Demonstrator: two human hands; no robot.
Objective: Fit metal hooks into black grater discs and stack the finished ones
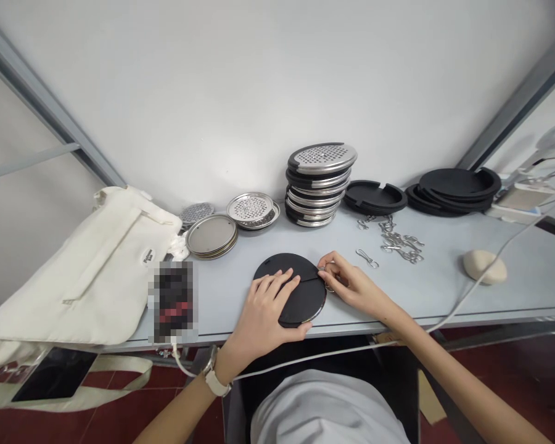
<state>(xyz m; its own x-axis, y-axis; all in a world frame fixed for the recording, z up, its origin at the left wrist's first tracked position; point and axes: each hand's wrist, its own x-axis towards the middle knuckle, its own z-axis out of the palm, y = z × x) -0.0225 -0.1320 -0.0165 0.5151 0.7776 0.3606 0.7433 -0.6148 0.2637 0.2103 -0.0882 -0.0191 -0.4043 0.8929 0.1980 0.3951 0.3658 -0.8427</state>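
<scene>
A round black disc with a slit across it lies at the table's front edge. My left hand rests flat on its left half, fingers spread and thumb hooked under the near rim. My right hand is at the disc's right edge, where the slit ends, its fingertips pinched on a small metal clip that is mostly hidden. A loose metal clip lies just beyond that hand.
Behind stand a stack of perforated metal-and-black discs, flat metal plates, a perforated dish, black rings and a pile of clips. A cream bag fills the left; a white cable and a beige lump lie right.
</scene>
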